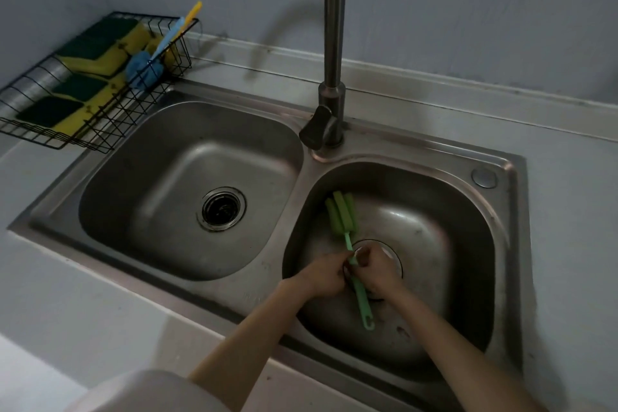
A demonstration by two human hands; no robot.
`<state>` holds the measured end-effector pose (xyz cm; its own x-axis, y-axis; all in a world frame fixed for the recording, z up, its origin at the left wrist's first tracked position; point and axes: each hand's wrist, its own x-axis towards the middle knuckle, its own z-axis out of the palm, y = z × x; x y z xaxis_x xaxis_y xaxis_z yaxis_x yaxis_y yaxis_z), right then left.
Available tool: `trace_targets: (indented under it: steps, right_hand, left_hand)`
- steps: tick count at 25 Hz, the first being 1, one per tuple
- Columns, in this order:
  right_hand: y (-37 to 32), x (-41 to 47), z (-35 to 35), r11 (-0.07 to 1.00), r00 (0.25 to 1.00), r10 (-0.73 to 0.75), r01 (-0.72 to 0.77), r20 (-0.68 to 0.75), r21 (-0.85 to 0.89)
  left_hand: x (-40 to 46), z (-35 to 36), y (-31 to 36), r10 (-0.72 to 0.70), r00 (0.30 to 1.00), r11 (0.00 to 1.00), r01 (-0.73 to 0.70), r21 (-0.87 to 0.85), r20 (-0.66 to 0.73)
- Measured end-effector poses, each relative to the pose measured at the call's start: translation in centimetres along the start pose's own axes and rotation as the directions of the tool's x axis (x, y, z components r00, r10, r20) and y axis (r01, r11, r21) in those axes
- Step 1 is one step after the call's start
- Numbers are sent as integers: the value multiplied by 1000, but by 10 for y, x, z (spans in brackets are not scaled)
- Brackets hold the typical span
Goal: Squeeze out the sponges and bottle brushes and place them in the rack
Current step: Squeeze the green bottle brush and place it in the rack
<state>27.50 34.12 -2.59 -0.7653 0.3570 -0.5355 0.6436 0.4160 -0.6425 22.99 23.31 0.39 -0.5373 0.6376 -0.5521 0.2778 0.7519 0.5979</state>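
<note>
I have both hands low in the right basin (468, 244), close together over its drain. My left hand (322, 274) and right hand (378, 273) are each closed on the handle of the green brush (351, 251), meeting near its middle; exactly how the fingers wrap it I cannot tell, the frame is dim there. The hanging-loop end of the handle sticks out toward me, below my wrists, and the foam head points away, up the far-left slope of the basin. I judge it is held over the basin so that whatever water comes out runs to the drain and not onto the counter (100, 278). The foam itself sits beyond my fingers, not touched by either hand, so the squeezing seems not yet done; I would slide one hand up to the head next.

Further off, the left basin (160, 184) holds nothing but its strainer. The tap (334, 43) rises between the two basins, and I see no water running.

Farthest, at the back left corner, stands the wire rack (40, 140). Several yellow-and-green sponges (97, 53) already lie in it, with a blue brush (145, 67) leaning head-down, handle resting on the rim. A yellow handle (194, 10) pokes up behind it. The green brush looks like the last piece out.
</note>
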Motion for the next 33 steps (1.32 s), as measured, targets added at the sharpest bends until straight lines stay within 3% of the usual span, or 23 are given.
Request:
trace_targets:
  steps: [7,11,15,24,29,33]
  right_hand:
    - [-47,-30,-57,984,988,-150,152,-33,90]
    - [-71,-48,-60,952,948,-301,305,-102,22]
    - [-109,-63,-59,899,857,-434,431,-278,-78]
    - [-220,-96,-24,784,698,-613,594,-371,-178]
    - [-270,-90,8,807,715,-564,583,-412,-94]
    - [-320,-89,38,778,689,-570,628,-447,-25]
  left_hand:
    - [-14,-22,16,68,945,964,-145,-224,-320]
    - [-27,-46,21,124,880,939,-254,-233,-459]
    - [-41,-78,19,218,809,923,-352,-153,-546]
    - [-88,-158,-35,302,720,923,-384,5,-625]
    - [-117,-201,-82,331,771,926,-376,30,-545]
    - [-146,-242,-125,328,714,925,-375,57,-618]
